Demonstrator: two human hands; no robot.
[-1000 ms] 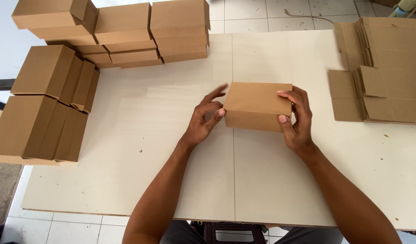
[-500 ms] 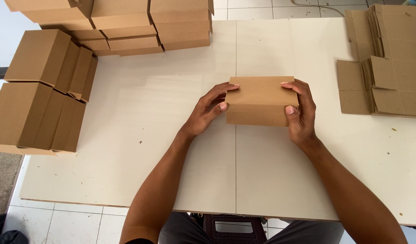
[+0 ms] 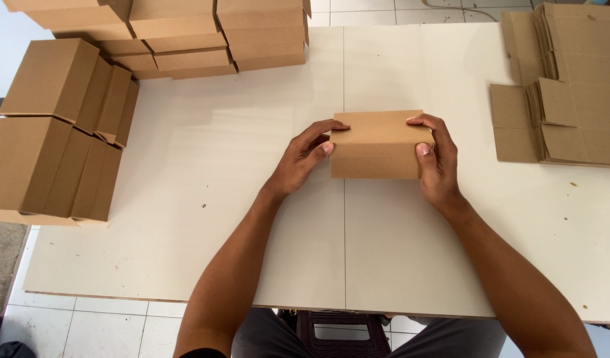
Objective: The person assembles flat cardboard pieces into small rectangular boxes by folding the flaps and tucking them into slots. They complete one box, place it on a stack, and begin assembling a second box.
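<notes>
Two hands clamp box (image 3: 378, 144) mid-worktop (image 3: 205, 199): left hand (image 3: 300, 161) fingers pressed on left end, right hand (image 3: 439, 159) fingers on right end. Flats (image 3: 570, 99) lie right of box, stacks (image 3: 60, 126) left. Risk: hard squeeze could buckle box walls.

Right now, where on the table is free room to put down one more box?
Bare white table lies between the left hand and the folded boxes on the left, also near the front edge. Another patch lies between the right hand and the flat cardboard blanks. The far left corner is crowded with stacked boxes.
</notes>
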